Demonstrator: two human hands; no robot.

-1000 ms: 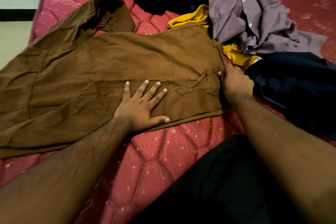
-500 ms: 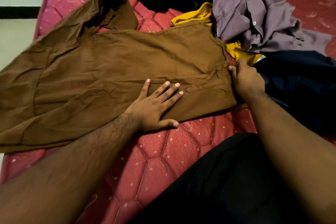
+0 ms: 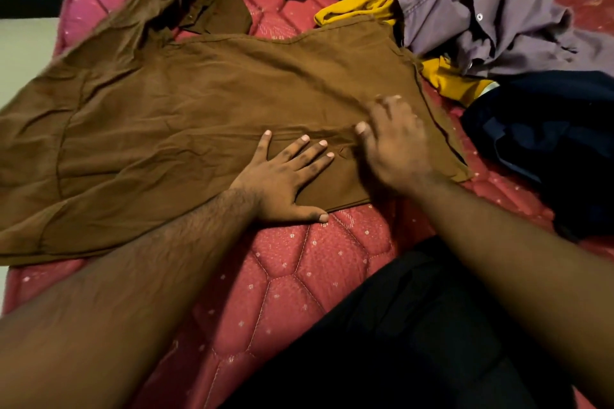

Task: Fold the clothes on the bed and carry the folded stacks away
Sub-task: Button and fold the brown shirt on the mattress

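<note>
Both hands lie on the brown shirt (image 3: 206,109) spread over the red mattress (image 3: 299,276), left hand (image 3: 282,176) flat with fingers splayed near its hem, right hand (image 3: 395,146) just beside it, blurred, seemingly flat too.

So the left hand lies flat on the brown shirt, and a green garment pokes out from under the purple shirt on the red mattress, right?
Not quite: the garment under the purple shirt is yellow, not green, as the head view shows. The rest holds: the left hand lies flat on the brown shirt, on the red mattress.
</note>
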